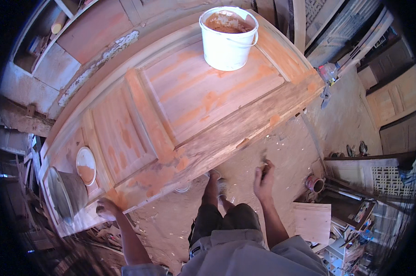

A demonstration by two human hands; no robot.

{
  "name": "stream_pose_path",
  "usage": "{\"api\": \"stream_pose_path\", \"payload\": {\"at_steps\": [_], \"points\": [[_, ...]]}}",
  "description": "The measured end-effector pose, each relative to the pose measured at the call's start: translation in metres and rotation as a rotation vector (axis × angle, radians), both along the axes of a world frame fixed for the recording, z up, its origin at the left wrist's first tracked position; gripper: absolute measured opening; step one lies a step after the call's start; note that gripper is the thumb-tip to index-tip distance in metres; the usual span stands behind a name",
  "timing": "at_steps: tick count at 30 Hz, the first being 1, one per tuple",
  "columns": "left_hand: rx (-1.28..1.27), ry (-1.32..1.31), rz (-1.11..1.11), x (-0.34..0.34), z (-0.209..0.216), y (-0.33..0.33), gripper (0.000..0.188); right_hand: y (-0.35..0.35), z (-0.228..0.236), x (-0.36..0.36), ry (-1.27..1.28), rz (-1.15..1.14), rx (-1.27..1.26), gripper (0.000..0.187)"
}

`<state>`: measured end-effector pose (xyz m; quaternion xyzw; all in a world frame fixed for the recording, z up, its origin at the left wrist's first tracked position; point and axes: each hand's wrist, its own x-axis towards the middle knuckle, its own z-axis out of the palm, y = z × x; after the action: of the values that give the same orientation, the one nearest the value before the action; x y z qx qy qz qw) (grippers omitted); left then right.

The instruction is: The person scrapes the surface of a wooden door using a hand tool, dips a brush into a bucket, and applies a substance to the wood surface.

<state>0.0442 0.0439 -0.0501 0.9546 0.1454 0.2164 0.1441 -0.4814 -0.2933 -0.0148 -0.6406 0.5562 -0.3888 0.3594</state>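
Observation:
A panelled wooden door [217, 99] lies flat in front of me, smeared with orange-brown paste. My left hand [108, 209] is at its near left edge with the fingers curled in; whatever they may hold is hidden. Close beside that hand is a dark grey bucket [72, 195], and behind it lies a round white lid [85, 161] carrying orange-brown paste. Over the floor, off the near side of the door, my right hand [264, 181] is raised with its fingers closed around something small and dark, too blurred to name. A white bucket [226, 50] of brown paste stands on the far part.
Bare legs and sandals show below me on the dusty floor [281, 152]. To the right lie a reddish can [314, 184], a wooden board [312, 223] and piled scraps. Wooden panels [396, 99] lean at the far right. A clear plastic container [328, 71] sits by the door's right corner.

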Motion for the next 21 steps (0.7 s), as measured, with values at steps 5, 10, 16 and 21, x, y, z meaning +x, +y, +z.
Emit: {"api": "stream_pose_path", "payload": {"at_steps": [5,10,16,21], "points": [[-0.112,-0.099,0.013,-0.002,-0.009,-0.001,0.042,-0.071,0.088,-0.021,0.156,0.159,0.162,0.02],[-0.154,-0.167,0.025,-0.003,-0.009,-0.008,0.049,-0.149,0.103,-0.037,0.586,0.57,0.093,0.024],[-0.14,-0.156,0.028,-0.016,0.0,-0.016,0.052,-0.212,0.121,-0.008,0.978,0.85,0.298,0.041],[-0.337,-0.156,0.023,-0.021,0.007,-0.017,0.051,-0.188,0.119,0.047,1.142,1.064,0.206,0.044]]}}
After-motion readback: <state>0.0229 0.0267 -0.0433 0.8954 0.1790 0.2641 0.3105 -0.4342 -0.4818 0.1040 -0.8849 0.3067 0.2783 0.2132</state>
